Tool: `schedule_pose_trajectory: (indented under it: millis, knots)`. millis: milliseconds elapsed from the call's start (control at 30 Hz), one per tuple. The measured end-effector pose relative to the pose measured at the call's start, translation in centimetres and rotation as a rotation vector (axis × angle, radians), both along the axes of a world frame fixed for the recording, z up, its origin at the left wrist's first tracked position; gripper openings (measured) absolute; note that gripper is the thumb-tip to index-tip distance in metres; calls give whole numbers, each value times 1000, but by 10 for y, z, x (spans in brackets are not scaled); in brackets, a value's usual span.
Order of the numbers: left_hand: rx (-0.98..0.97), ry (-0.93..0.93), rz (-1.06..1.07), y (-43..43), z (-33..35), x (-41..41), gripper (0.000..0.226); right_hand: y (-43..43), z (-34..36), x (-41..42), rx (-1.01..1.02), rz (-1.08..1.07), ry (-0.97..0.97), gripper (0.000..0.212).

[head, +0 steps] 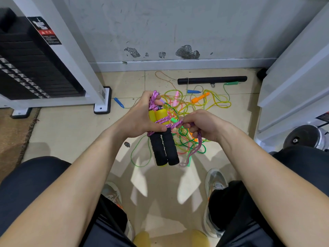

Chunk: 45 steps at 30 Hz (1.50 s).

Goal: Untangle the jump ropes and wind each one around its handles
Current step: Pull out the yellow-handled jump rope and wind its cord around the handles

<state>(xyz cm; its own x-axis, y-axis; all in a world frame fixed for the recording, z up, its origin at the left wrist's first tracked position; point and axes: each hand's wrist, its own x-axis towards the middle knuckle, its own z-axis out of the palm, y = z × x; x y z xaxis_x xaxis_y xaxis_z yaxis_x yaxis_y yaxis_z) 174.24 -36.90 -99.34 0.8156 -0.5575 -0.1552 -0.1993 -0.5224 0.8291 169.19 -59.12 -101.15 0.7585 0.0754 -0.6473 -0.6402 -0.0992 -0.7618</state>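
Observation:
My left hand grips a pair of jump-rope handles side by side, black foam below and yellow on top. A pink braided rope crosses the yellow part and bunches above my fingers. My right hand pinches the same pink rope just right of the handles, and its loose end hangs down below that hand. On the floor behind lies a tangle of thin green, yellow and pink ropes with an orange handle, blue handles and a green handle.
A black bar lies by the wall. A weight-stack machine stands at left with its white foot, and white equipment at right. Another blue handle lies on the tile. My knees and shoes fill the lower frame.

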Motion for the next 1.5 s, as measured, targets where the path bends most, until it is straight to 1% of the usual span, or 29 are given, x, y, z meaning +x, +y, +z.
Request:
schedule_pose_trajectory:
  millis: [67,133,233,300,333,367,433,533,600,700,767,833,933,1000,1067,1100,1167,1200,1267,1300,1333,1367,1400,1433,1467,1500]
  knots:
    - [43,-4,-43,-1,-2,0,92,2,2,-1,32,15,55,21]
    - [73,-42,-20,-2,-7,0,92,6,1,-1,21,21,26,24]
    - [54,-167,132,-7,-16,-1,83,27,0,-6,-135,-3,-156,20]
    - [21,-244,305,-14,-23,-6,80,50,-3,-16,-295,-64,-293,27]
    - [-5,-254,410,-18,-27,-8,82,62,-4,-22,-388,-87,-367,30]
    - [-44,-241,514,-21,-31,-11,84,72,-7,-28,-463,-97,-446,29]
    - [-138,-195,683,-27,-37,-14,85,85,-13,-37,-540,-100,-614,24]
    - [-261,-93,861,-33,-42,-14,82,88,-26,-40,-573,-55,-800,34]
    - [-338,40,956,-34,-47,-11,81,88,-29,-39,-559,-41,-846,39]
    - [-443,230,1024,-35,-53,-7,93,86,-31,-37,-571,-28,-873,42]
    - [-488,291,1024,-34,-54,-6,99,85,-31,-37,-586,-17,-894,42]
    - [-514,314,1004,-35,-53,-7,97,84,-31,-36,-587,-1,-913,40]
    - [-473,300,991,-32,-55,-5,94,82,-33,-36,-580,10,-958,34]
    - [-451,297,993,-29,-54,-2,95,85,-35,-40,-547,-26,-965,30]
    - [-470,321,1021,-25,-50,2,98,88,-37,-47,-475,-103,-897,29]
    - [-488,332,1045,-24,-48,5,97,89,-38,-50,-446,-136,-858,25]
    - [-549,360,1095,-19,-46,11,89,86,-44,-52,-372,-148,-785,13]
    - [-589,409,1092,-16,-44,14,89,83,-44,-50,-304,-125,-730,13]
    - [-686,547,987,-9,-40,17,111,71,-45,-43,-233,-51,-598,18]
    - [-701,613,901,-6,-37,17,117,62,-44,-38,-259,-12,-543,20]
    - [-713,664,817,-4,-34,15,107,53,-41,-33,-294,32,-499,23]
    - [-699,690,742,-3,-30,14,81,43,-38,-26,-317,64,-456,23]
    - [-672,702,669,-2,-27,12,54,35,-32,-22,-298,79,-427,19]
    - [-640,693,598,-3,-24,11,40,26,-27,-19,-248,94,-425,12]
    - [-616,671,539,-3,-20,9,35,20,-21,-17,-209,121,-447,15]
    - [-588,635,490,-3,-16,7,33,14,-16,-15,-205,160,-462,23]
